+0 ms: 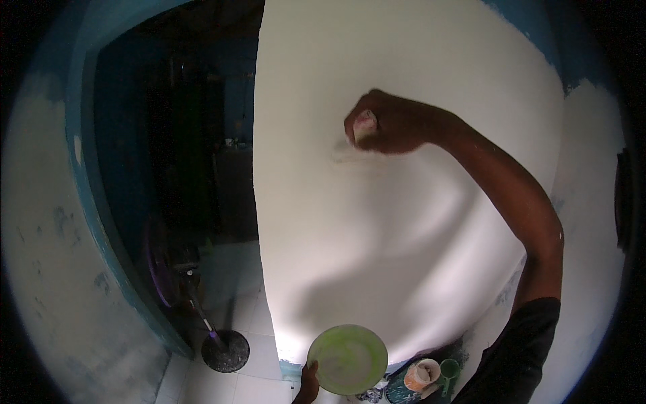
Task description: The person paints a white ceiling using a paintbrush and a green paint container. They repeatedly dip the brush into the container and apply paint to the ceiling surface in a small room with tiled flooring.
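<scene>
My right hand [397,124] is raised in front of a white-coated wall [323,222], fingers wrapped round a short tool whose pale, pink-marked handle end [365,124] pokes out of the fist. The tool's working end is hidden by the hand and blurred, so I cannot tell its kind; a faint greyish smear [346,158] shows on the wall just beneath. Low in the view, my left hand [309,384] grips the left rim of a round green plate [348,359], which has a whitish smear across its face.
Beyond the wall's left edge opens a dark doorway [188,135] with a blue frame [91,182]. A stand fan with a round black base [225,351] stands on the tiled floor. Near the wall's foot are a white-and-orange container [422,374] and a green cup [449,370].
</scene>
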`<state>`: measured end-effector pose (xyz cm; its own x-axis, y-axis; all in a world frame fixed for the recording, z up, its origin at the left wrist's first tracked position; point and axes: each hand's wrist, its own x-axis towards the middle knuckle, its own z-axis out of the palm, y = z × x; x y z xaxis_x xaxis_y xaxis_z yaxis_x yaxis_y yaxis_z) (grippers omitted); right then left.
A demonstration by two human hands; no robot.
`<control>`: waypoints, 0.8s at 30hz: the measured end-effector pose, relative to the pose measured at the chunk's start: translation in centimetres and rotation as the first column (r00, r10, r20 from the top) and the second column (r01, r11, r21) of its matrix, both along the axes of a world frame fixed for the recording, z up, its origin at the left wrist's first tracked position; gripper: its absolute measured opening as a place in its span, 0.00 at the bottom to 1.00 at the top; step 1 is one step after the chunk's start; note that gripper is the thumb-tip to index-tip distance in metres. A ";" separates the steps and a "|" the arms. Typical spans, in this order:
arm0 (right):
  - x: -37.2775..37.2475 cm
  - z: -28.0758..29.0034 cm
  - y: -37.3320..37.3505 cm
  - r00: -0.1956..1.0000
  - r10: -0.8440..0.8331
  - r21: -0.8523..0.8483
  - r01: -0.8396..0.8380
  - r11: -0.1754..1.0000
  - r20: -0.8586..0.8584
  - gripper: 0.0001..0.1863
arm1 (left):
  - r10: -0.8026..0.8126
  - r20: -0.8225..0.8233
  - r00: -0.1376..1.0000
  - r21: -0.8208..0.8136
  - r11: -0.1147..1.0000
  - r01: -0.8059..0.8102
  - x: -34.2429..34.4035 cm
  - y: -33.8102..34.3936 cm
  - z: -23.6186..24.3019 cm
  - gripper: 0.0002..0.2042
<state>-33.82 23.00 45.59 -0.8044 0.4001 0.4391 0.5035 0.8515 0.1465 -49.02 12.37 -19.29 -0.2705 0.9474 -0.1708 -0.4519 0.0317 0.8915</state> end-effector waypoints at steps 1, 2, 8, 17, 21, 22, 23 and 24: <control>-0.2 1.5 1.3 0.995 0.004 0.026 -0.007 1.000 0.100 0.03 | -0.010 0.016 1.000 0.006 1.000 0.009 -0.1 0.0 -0.2 0.25; 0.0 2.5 2.3 0.999 0.043 0.127 -0.039 0.991 -0.032 0.03 | -0.027 0.027 0.999 0.017 1.000 0.026 0.2 0.3 -0.3 0.25; 1.6 11.6 2.9 0.937 0.332 0.963 0.013 0.270 -0.105 0.06 | -0.047 -0.006 0.999 0.058 0.997 0.047 -0.3 1.0 -0.9 0.25; -5.8 -2.6 0.1 0.990 0.087 -0.042 -0.083 0.996 0.109 0.06 | -0.039 0.151 0.988 0.014 0.999 0.037 -2.7 0.4 -1.0 0.21; -5.6 -5.1 3.4 0.951 0.165 0.104 -0.198 0.975 0.263 0.07 | -0.082 -0.060 0.995 0.028 0.996 0.084 -2.7 -0.9 0.8 0.23; -5.8 -2.4 2.7 0.920 0.082 0.110 -0.134 0.985 0.384 0.07 | -0.083 -0.058 0.995 0.025 0.996 0.085 -2.9 -1.1 0.6 0.23; -4.3 -0.5 3.6 0.975 0.171 0.096 -0.185 0.978 0.141 0.06 | -0.089 -0.064 0.994 0.034 0.995 0.091 -3.0 -0.8 0.1 0.23; -3.4 2.2 3.4 0.979 0.192 0.167 -0.202 0.965 0.071 0.05 | -0.022 -0.118 0.993 0.027 0.999 0.025 -3.3 -0.5 -1.4 0.23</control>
